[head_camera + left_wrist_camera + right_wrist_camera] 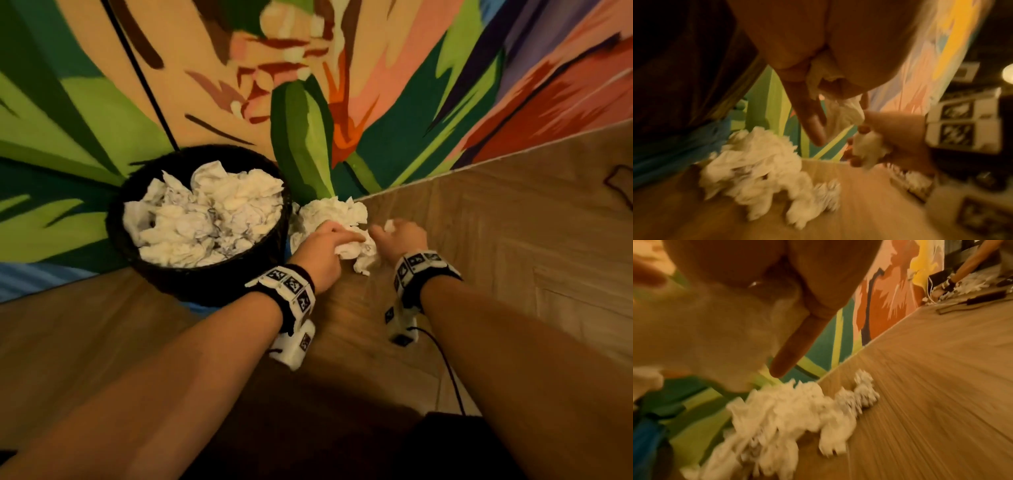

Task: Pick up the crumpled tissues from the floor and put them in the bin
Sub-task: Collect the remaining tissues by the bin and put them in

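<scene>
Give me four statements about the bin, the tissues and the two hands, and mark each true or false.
1. The bin already holds many crumpled tissues. True.
2. The floor is clear of tissues. False: a pile of tissues lies right of the bin.
3. The left hand grips a tissue. True.
4. The right hand is open and holds nothing. False: it holds a small tissue.

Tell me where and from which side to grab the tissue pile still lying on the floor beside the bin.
Take the tissue pile by its raised crumpled top, coming from above and from the open wooden floor side. The bin closes its left and the painted wall stands behind it. Loose folds should bunch easily in curled fingers. Both hands, left hand and right hand, already hold tissue.
</scene>
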